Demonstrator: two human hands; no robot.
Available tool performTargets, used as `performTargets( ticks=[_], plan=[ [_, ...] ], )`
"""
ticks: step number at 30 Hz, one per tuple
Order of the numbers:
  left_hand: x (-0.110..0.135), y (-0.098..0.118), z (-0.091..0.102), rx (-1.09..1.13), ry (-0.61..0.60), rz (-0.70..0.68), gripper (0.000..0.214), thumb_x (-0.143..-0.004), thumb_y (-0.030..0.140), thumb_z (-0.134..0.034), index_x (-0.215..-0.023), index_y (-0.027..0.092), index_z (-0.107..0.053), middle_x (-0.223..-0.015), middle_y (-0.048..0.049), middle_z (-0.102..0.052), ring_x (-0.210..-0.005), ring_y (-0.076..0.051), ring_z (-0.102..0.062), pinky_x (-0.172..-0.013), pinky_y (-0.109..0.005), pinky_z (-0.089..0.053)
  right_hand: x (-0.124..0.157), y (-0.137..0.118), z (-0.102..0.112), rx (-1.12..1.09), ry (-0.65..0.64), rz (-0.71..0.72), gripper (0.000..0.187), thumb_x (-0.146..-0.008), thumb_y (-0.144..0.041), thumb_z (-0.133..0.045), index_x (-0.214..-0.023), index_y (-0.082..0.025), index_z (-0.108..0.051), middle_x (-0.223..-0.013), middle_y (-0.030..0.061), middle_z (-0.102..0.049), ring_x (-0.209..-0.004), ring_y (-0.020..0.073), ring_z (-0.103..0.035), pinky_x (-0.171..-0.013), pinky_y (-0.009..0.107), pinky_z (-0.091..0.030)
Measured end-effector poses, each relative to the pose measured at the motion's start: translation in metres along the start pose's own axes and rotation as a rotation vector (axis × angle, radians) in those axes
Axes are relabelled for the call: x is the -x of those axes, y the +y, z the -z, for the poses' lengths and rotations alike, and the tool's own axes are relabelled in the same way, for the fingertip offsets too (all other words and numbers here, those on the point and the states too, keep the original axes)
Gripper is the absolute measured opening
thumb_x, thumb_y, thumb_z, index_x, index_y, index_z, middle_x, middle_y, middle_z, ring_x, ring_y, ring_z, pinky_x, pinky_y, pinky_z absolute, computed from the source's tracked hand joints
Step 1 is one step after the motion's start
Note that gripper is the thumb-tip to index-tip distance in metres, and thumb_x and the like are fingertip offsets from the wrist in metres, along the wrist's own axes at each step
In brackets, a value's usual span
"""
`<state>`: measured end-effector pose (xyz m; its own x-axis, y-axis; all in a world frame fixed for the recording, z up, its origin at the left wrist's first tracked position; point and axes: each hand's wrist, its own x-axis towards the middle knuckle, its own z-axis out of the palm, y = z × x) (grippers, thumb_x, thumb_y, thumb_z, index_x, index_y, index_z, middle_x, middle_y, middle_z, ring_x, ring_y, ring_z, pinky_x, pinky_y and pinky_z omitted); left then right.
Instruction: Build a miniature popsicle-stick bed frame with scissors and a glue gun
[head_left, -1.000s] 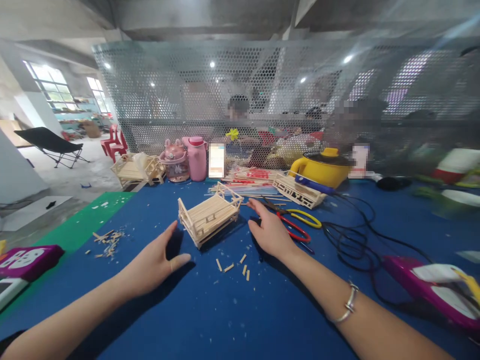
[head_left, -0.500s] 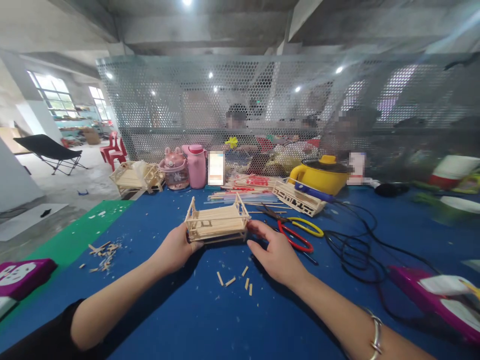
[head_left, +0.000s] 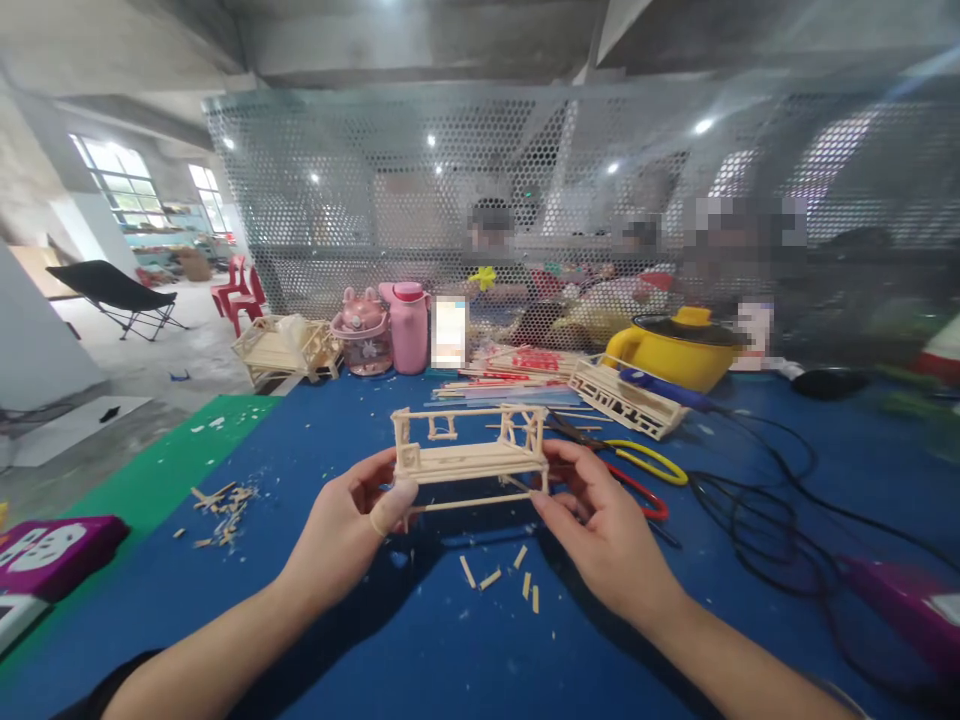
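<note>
I've got both hands on the little wooden stick model (head_left: 472, 462), dead center in the frame. Left hand (head_left: 349, 525) has its left end with the thumb on the front corner, right hand (head_left: 604, 525) is pinching the right end, and it looks lifted off the blue counter (head_left: 420, 650). Some cut stick bits (head_left: 490, 579) lie lower middle. The red-and-yellow-handled tool (head_left: 626, 444) sits right of center, near my right hand.
</note>
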<state>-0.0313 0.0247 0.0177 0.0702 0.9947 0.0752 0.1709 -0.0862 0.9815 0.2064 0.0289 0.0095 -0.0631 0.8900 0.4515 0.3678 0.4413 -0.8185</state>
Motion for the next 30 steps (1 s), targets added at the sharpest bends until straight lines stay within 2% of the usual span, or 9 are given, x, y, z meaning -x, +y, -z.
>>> performTargets(
  ticks=[6,12,17,19,22,24,27,30],
  plan=[
    [-0.002,0.000,-0.002,0.059,0.024,0.049,0.061,-0.074,0.050,-0.058,-0.123,0.013,-0.053,-0.089,-0.0091,-0.068,-0.070,-0.018,-0.062,-0.067,-0.032,-0.052,-0.002,0.004,0.000,0.031,0.012,0.015,0.034,-0.082,-0.028,-0.056,-0.115,-0.024,-0.050,-0.113,0.0087,-0.056,-0.086,0.0154,-0.059,-0.064,0.024,-0.054],
    [-0.002,-0.001,-0.003,0.089,0.009,0.057,0.064,-0.073,0.054,-0.058,-0.121,0.013,-0.053,-0.087,-0.0086,-0.068,-0.070,-0.018,-0.063,-0.066,-0.032,-0.052,-0.002,0.005,0.002,0.105,-0.002,0.042,0.035,-0.084,-0.030,-0.055,-0.118,-0.025,-0.051,-0.115,0.0082,-0.056,-0.090,0.0165,-0.059,-0.068,0.026,-0.053],
    [-0.006,-0.007,-0.003,0.127,-0.005,0.007,0.060,-0.077,0.048,-0.057,-0.125,0.014,-0.047,-0.086,-0.0058,-0.065,-0.077,-0.017,-0.062,-0.072,-0.030,-0.051,-0.006,0.011,0.005,0.199,0.021,0.093,0.038,-0.083,-0.033,-0.055,-0.121,-0.026,-0.053,-0.100,0.0048,-0.059,-0.084,0.0160,-0.058,-0.074,0.030,-0.051],
    [-0.007,-0.007,-0.003,0.118,-0.027,0.023,0.059,-0.077,0.047,-0.057,-0.124,0.014,-0.046,-0.084,-0.0048,-0.064,-0.074,-0.016,-0.062,-0.068,-0.029,-0.051,-0.009,0.016,0.005,0.228,0.017,0.078,0.041,-0.084,-0.034,-0.054,-0.124,-0.026,-0.053,-0.092,0.0038,-0.061,-0.080,0.0163,-0.058,-0.075,0.032,-0.051],
    [-0.006,-0.008,-0.005,0.043,-0.042,0.041,0.058,-0.076,0.046,-0.057,-0.124,0.015,-0.042,-0.083,-0.0036,-0.061,-0.066,-0.014,-0.061,-0.054,-0.025,-0.048,-0.012,0.021,0.004,0.201,-0.006,0.015,0.043,-0.084,-0.035,-0.052,-0.126,-0.023,-0.050,-0.087,0.0037,-0.061,-0.075,0.0164,-0.058,-0.069,0.031,-0.051],
    [-0.004,-0.011,-0.005,-0.040,-0.003,0.022,0.058,-0.076,0.046,-0.058,-0.124,0.018,-0.041,-0.088,-0.0042,-0.059,-0.064,-0.014,-0.060,-0.052,-0.025,-0.047,-0.013,0.020,0.003,0.154,-0.018,-0.010,0.042,-0.083,-0.034,-0.052,-0.124,-0.022,-0.049,-0.084,0.0032,-0.059,-0.070,0.0149,-0.057,-0.064,0.029,-0.050],
    [-0.001,-0.012,-0.002,-0.218,0.108,-0.067,0.057,-0.075,0.047,-0.060,-0.122,0.020,-0.042,-0.097,-0.0061,-0.056,-0.070,-0.015,-0.059,-0.061,-0.031,-0.050,-0.012,0.015,0.001,0.044,-0.046,-0.033,0.039,-0.083,-0.032,-0.053,-0.120,-0.021,-0.046,-0.082,0.0017,-0.055,-0.064,0.0120,-0.054,-0.058,0.025,-0.049],
    [-0.001,0.004,0.009,-0.433,0.330,-0.273,0.075,-0.068,0.049,-0.066,-0.130,0.022,-0.034,-0.111,-0.0106,-0.053,-0.092,-0.023,-0.056,-0.074,-0.038,-0.049,-0.010,0.014,0.000,0.003,-0.049,-0.039,0.033,-0.082,-0.032,-0.053,-0.113,-0.021,-0.046,-0.079,0.0007,-0.054,-0.063,0.0112,-0.053,-0.057,0.023,-0.048]
  ],
)
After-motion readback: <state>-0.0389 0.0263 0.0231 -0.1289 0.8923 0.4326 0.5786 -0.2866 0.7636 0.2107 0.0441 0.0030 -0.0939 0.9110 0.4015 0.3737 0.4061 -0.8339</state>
